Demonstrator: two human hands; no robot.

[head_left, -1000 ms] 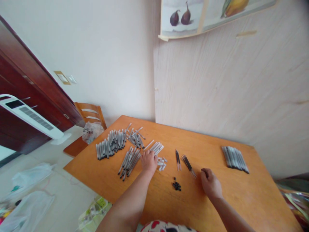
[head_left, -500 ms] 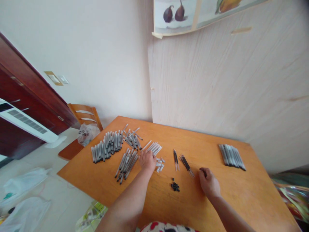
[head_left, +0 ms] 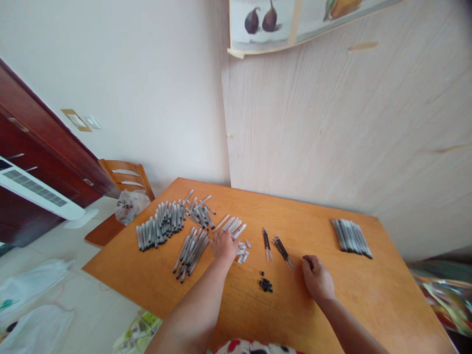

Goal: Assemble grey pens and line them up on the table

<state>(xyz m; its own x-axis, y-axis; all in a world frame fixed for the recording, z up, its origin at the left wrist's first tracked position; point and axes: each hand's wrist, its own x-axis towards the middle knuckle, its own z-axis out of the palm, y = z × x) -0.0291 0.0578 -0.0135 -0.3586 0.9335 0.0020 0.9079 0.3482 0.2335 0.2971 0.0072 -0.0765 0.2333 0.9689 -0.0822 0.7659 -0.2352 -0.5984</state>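
Observation:
My left hand [head_left: 224, 245] rests on the orange wooden table [head_left: 332, 295], fingers curled down over a small row of grey pen barrels [head_left: 233, 225]. Short grey caps [head_left: 242, 250] lie just right of it. My right hand [head_left: 316, 278] lies knuckles up with fingers curled, close to thin black refills [head_left: 283, 249]; whether it holds one is hidden. A second pair of refills [head_left: 267, 242] and a cluster of tiny black parts [head_left: 265, 284] lie between my hands.
Several heaps of grey barrels [head_left: 159, 224] cover the table's left part, and a neat row of grey pens [head_left: 351, 237] lies at the far right. A wooden chair [head_left: 125, 183] with a plastic bag stands past the left edge. A plywood panel [head_left: 332, 123] backs the table.
Both hands stay in place on the table. Only the camera has drifted slightly, shifting the scene a little left.

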